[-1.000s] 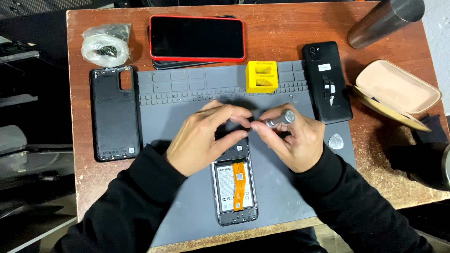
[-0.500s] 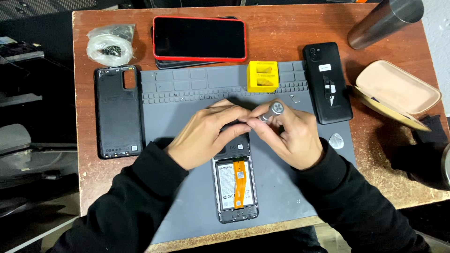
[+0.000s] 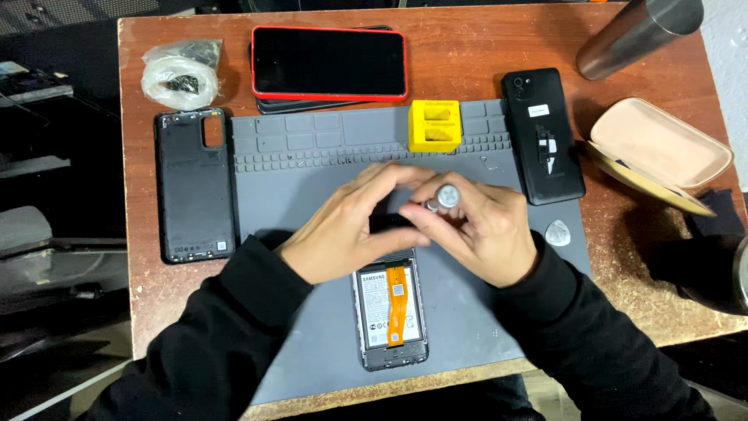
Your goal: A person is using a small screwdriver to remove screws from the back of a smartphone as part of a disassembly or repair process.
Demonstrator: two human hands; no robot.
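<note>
An opened phone point(image 3: 389, 312) lies face down on a grey work mat point(image 3: 312, 179), its battery and an orange flex cable showing. My left hand point(image 3: 343, 230) rests over the phone's upper end, fingers curled and touching it. My right hand point(image 3: 483, 230) grips a small silver-capped screwdriver point(image 3: 446, 196), held upright over the same upper end. The tip and the top of the phone are hidden under my fingers.
A black phone back cover point(image 3: 195, 183) lies left of the mat. A red-cased phone point(image 3: 329, 62) and a plastic bag point(image 3: 178, 74) are at the back. A yellow holder point(image 3: 435, 125), a black phone point(image 3: 543, 134), a white pick point(image 3: 558, 231), a beige case point(image 3: 658, 152) and a metal cylinder point(image 3: 639, 35) are at right.
My right hand has shifted left and closed in on my left hand, carrying the screwdriver from a tilted pose to upright over the phone's top.
</note>
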